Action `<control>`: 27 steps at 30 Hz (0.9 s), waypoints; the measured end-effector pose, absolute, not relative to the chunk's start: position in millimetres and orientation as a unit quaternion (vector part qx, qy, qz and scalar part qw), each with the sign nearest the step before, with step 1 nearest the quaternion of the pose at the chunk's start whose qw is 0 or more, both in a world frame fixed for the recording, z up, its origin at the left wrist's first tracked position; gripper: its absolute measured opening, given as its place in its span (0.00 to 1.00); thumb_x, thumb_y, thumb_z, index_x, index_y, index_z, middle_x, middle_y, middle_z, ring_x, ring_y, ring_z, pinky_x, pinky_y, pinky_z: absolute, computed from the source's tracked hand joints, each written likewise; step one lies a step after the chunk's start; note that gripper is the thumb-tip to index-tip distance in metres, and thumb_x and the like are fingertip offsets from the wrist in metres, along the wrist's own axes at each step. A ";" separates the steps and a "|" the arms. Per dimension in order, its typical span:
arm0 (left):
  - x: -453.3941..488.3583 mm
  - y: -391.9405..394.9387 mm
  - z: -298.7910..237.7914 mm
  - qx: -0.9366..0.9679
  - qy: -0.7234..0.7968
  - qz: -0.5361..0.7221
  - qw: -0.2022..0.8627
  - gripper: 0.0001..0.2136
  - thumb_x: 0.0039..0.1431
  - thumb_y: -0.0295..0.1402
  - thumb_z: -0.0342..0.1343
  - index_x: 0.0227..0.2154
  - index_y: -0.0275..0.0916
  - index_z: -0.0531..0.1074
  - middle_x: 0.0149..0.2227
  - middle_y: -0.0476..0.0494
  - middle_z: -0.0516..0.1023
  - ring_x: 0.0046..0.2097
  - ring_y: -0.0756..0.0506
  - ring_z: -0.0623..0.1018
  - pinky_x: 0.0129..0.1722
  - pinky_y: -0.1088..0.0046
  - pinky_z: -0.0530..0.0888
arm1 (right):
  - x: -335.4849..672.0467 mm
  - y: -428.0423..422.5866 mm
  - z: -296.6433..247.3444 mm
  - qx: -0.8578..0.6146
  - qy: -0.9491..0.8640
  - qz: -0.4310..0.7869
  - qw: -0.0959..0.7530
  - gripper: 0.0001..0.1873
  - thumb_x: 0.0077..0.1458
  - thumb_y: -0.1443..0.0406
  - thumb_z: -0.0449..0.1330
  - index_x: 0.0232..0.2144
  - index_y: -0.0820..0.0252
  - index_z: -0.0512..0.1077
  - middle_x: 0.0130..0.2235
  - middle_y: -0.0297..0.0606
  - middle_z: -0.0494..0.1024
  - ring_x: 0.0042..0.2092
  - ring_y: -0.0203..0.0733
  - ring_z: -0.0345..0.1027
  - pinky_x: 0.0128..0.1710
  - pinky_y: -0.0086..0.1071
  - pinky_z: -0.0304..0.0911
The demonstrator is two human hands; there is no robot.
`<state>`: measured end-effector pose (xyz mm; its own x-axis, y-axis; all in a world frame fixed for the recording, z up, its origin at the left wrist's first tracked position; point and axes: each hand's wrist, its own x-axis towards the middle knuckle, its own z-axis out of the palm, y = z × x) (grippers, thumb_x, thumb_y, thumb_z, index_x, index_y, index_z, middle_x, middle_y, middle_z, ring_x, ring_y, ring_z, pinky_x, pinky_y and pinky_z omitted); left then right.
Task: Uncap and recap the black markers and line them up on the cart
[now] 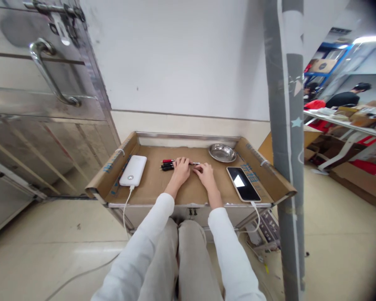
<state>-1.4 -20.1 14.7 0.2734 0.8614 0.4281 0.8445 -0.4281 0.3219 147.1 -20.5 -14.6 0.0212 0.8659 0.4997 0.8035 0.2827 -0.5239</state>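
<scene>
There are one left hand and one right hand, at least three pens partly covered, one power bank, one phone, one dish, two plugged-in cables, one table, one door handle, one pole

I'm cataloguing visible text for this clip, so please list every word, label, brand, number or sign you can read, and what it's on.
Nothing reads clearly.
Cardboard lining: blue print at left and right, too blurred to read.
White power bank: small round mark, unreadable.
Carton on the shelf: dark round mark, unreadable.
Pens: any lettering is too small.
</scene>
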 end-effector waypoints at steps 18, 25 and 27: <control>3.5 -17.9 11.9 0.769 0.576 0.268 -0.070 0.09 0.63 0.31 0.43 0.37 0.38 0.68 0.41 0.36 0.69 0.47 0.39 0.66 0.47 0.58 0.63 | 149.3 -9.0 -8.1 -0.521 -0.722 0.086 0.446 0.13 0.52 0.73 0.50 0.34 0.58 0.72 0.36 0.39 0.73 0.39 0.42 0.66 0.45 0.36 0.61; 2.5 -22.1 13.3 0.757 0.598 0.244 -0.100 0.11 0.64 0.31 0.42 0.37 0.36 0.69 0.40 0.35 0.69 0.45 0.38 0.67 0.45 0.59 0.65 | 146.1 -18.0 -4.3 -0.588 -0.717 -0.004 0.374 0.13 0.54 0.73 0.48 0.31 0.59 0.72 0.37 0.42 0.71 0.41 0.44 0.63 0.45 0.36 0.57; 1.6 -23.3 12.6 0.766 0.588 0.241 -0.101 0.11 0.64 0.32 0.42 0.38 0.36 0.69 0.41 0.36 0.69 0.45 0.38 0.67 0.45 0.59 0.65 | 145.6 -18.8 -4.7 -0.607 -0.712 -0.018 0.351 0.13 0.54 0.73 0.49 0.31 0.60 0.73 0.37 0.43 0.71 0.40 0.44 0.62 0.44 0.37 0.56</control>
